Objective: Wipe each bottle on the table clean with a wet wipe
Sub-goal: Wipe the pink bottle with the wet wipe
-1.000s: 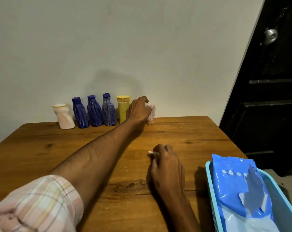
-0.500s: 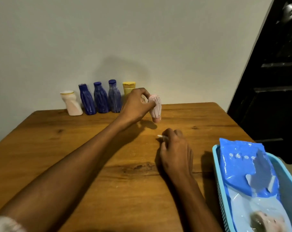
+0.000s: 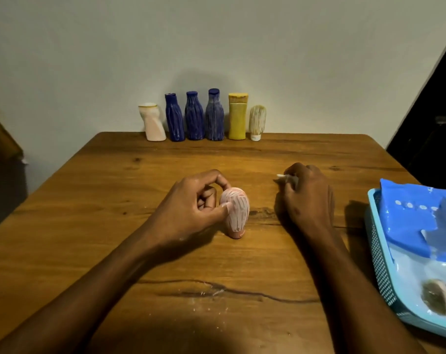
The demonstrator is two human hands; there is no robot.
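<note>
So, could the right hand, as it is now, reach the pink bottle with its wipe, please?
Probably yes: the right hand holding the wipe rests beside the pink bottle, bare table between them, and the left hand grips only its far side.

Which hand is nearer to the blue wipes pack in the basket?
Right. The right hand, gripping a wipe, rests on the table just left of the wipes pack. The left hand holds the pink bottle farther left.
</note>
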